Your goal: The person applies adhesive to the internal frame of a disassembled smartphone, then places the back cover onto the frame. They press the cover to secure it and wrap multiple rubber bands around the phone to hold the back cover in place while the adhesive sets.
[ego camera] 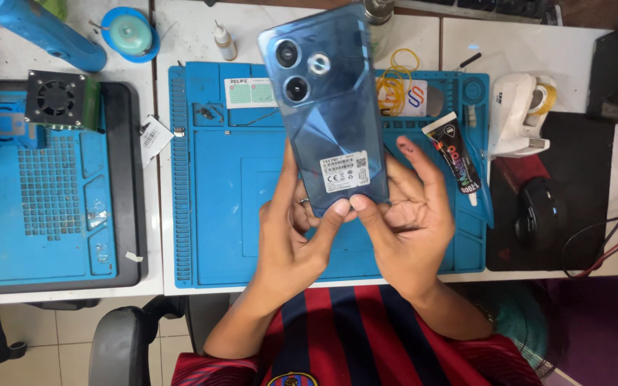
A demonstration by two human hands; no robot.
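Both thumbs pinch the blue phone (pixel 327 107) at its bottom edge, left hand (pixel 291 239) and right hand (pixel 413 221) gripping it above the blue mat (pixel 209 214); glossy back looks slippery, thin, fragile, so the side edges seem safest.

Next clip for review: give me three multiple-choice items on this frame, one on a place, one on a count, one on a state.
1. Where does the black glue tube lie?
A. on the blue mat, right of the phone
B. on the floor
C. in the left hand

2. How many round rings show on the phone's back?
A. one
B. three
C. six

3. How is the phone held?
A. flat on the mat
B. lifted above the mat, by both hands
C. by one hand only

Answers: 1 A, it rests on the mat's right part. 2 B, two dark lenses and one pale ring. 3 B, left hand and right hand pinch its lower end.
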